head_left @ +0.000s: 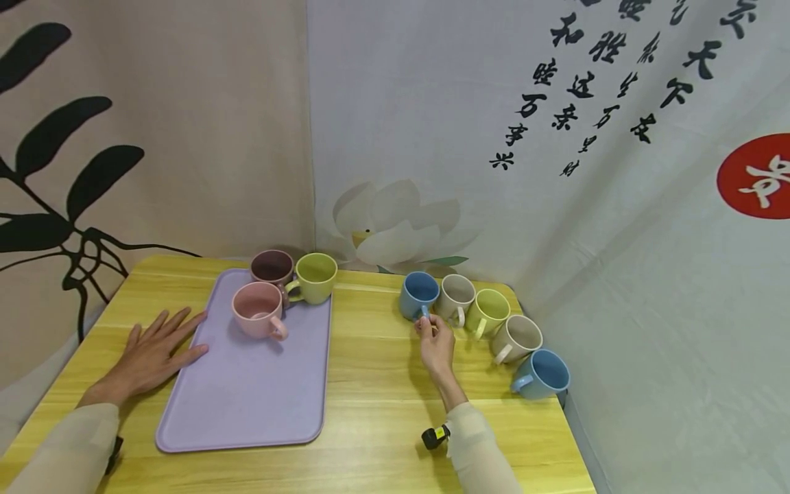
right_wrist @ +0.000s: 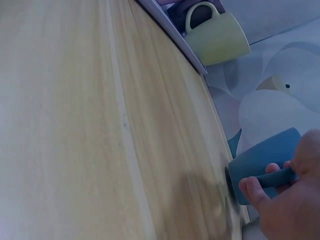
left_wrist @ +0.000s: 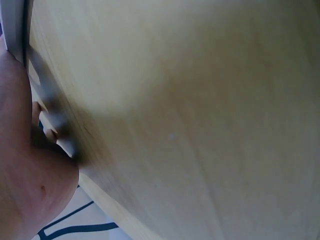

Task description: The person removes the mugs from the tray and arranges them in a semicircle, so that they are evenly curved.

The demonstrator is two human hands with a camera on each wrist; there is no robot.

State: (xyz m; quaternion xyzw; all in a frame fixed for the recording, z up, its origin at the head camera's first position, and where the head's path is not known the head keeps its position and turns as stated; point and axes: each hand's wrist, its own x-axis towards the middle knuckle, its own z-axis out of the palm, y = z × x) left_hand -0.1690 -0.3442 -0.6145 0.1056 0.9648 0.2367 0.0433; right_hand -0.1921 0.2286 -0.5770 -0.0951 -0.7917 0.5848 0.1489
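Observation:
My right hand [head_left: 437, 350] grips the handle of a blue mug [head_left: 419, 295] at the back of the table; the right wrist view shows fingers curled round that handle. The mug looks upright. On the left, my left hand [head_left: 151, 357] lies spread and flat, its fingertips at the left rim of a lilac tray [head_left: 259, 391]. Three mugs stand at the tray's far end: a pink mug [head_left: 253, 310], a dark mauve mug [head_left: 271, 266] partly hidden behind it, and a yellow-green mug [head_left: 317, 278]. The left wrist view shows mostly bare wood beside the hand.
Right of the held mug, a row of mugs curves along the table edge: a greyish mug [head_left: 457, 295], a lime mug [head_left: 489, 310], a beige mug [head_left: 520, 336] and a light blue mug [head_left: 543, 374]. A printed curtain [head_left: 395, 137] hangs behind the wooden table [head_left: 370, 412].

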